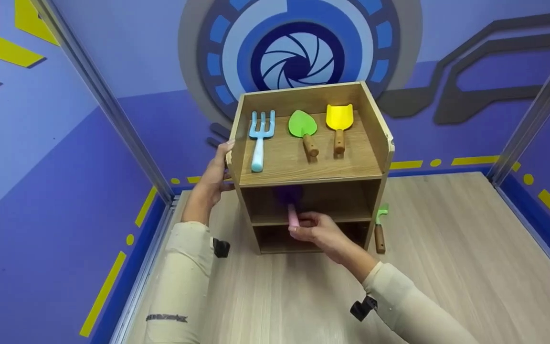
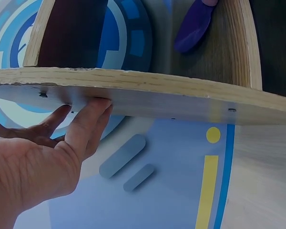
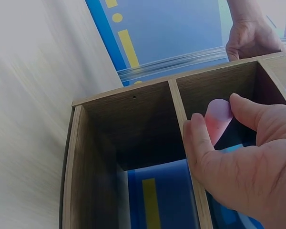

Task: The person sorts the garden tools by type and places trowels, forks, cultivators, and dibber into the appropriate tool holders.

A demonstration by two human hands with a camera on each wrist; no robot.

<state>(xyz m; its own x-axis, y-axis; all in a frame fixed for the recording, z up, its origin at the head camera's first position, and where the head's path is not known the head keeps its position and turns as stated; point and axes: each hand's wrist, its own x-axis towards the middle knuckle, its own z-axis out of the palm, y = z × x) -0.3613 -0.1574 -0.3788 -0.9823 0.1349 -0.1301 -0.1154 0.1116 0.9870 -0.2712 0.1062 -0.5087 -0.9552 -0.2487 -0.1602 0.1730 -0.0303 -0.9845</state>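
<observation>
My right hand (image 1: 320, 234) pinches the pink handle of a purple toy trowel (image 1: 292, 214) between thumb and fingers. The purple blade (image 2: 194, 27) lies inside the middle compartment of a small wooden shelf (image 1: 311, 181), with the handle pointing out the front. My left hand (image 1: 212, 177) touches the shelf's left side panel with extended fingertips, as the left wrist view shows. On the top shelf lie a light blue toy fork (image 1: 260, 138), a green toy trowel (image 1: 303, 126) and a yellow toy shovel (image 1: 339, 123), from left to right.
A small green tool with a brown handle (image 1: 380, 236) lies on the wood-grain tabletop (image 1: 447, 248), just right of the shelf. Behind stands a blue patterned wall (image 1: 155, 48), with metal frame posts (image 1: 108, 105) at the corners. The shelf's bottom compartment (image 3: 133, 129) is open-backed.
</observation>
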